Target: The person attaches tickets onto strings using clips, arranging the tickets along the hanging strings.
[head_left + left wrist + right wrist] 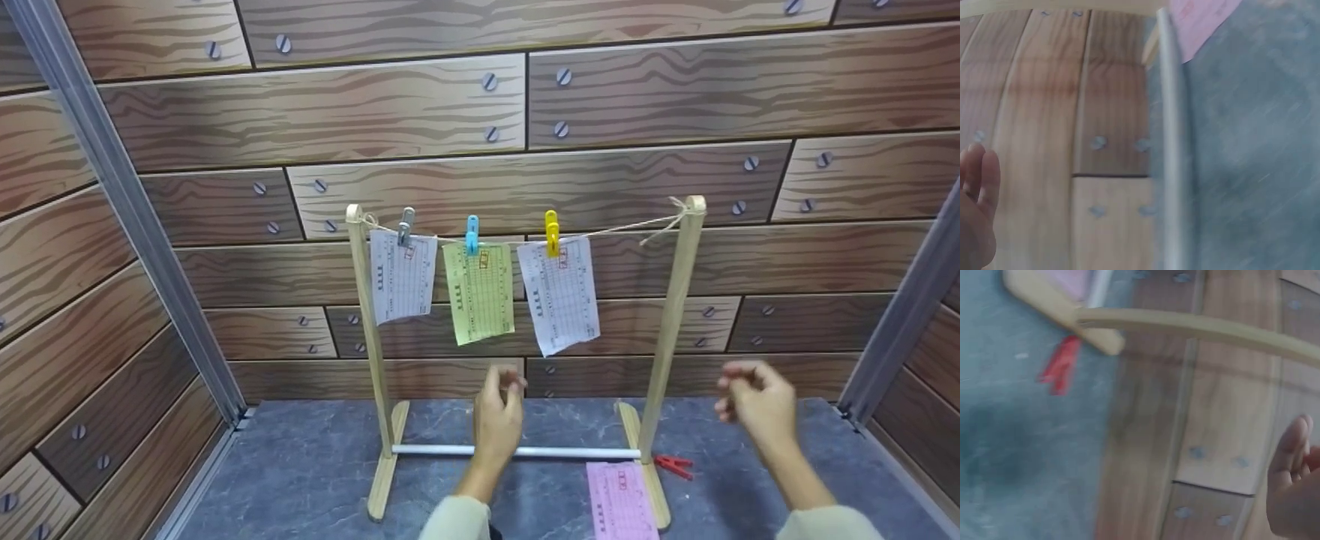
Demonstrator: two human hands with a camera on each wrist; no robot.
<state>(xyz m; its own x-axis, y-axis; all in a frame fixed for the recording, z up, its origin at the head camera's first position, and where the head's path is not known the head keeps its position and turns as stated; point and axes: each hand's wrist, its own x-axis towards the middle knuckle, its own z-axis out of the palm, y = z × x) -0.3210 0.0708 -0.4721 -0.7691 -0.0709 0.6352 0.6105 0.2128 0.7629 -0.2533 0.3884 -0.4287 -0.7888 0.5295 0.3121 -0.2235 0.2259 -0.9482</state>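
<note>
My left hand (499,420) is raised in front of the rack's lower bar, below the green slip (480,300), its fingers loosely bent around nothing. To the right of the rack, my right hand (763,405) hovers above the table with loosely curled fingers and nothing visible in them. On the table near the rack's right foot lie a red clothespin (674,466) and a pink slip (621,499). On the string hang a white slip under a grey clothespin (406,226), the green one under a blue clothespin (472,235), and another white slip (561,300) under a yellow clothespin (552,233).
The wooden rack has a left post (367,330), a right post (675,322) and a white lower bar (562,452). A thin string (630,225) is tied between the post tops. Wood-patterned panels and grey metal corner rails (142,202) surround the dark marbled table (300,480).
</note>
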